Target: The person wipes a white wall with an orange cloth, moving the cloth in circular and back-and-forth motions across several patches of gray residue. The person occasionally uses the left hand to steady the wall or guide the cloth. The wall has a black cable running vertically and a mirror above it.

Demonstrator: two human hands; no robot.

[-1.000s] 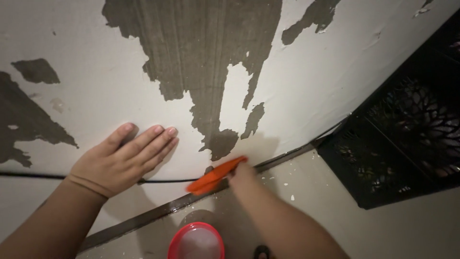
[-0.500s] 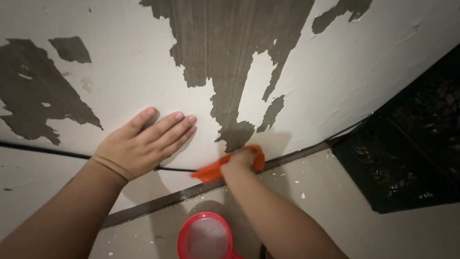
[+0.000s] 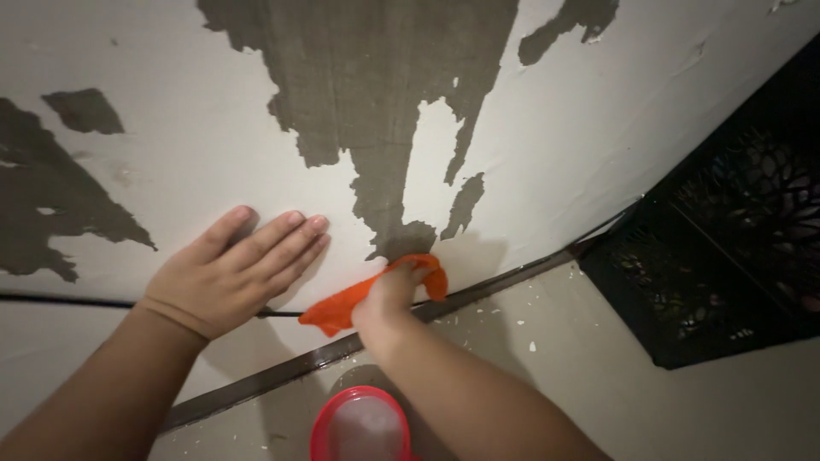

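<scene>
A: Starting at the left, our left hand (image 3: 224,277) lies flat on the white wall (image 3: 213,171), fingers spread and straight, gripping nothing; a thin black cable (image 3: 51,300) passes under the heel of it.

B: Good; we judge that it serves as a brace, so we ought to lean on sound paint and not on a loose edge; the grey patches (image 3: 376,94) show where the coat has flaked off.

A: Next along, the orange cloth (image 3: 342,309) sits low on the wall, just above the dark strip (image 3: 299,369) where wall meets floor; our right hand (image 3: 389,292) is closed over its upper end, fingers curled round the fabric, pressing it against the wall at the foot of the big grey patch.

B: For a clean wipe we would keep the cloth bunched under the palm and press evenly; near the ragged paint edge we would go gently, or we may lift more flakes; white chips already lie on the floor (image 3: 547,341).

A: Which way does the cloth run?

B: Its long axis slants from lower left to upper right, roughly along the dark strip; the free pointed tail trails to the lower left, the gripped end to the upper right.

A: Below our wrist stands a red-rimmed tub (image 3: 359,427); far right, a black crate (image 3: 726,248) sits against the wall.
</scene>
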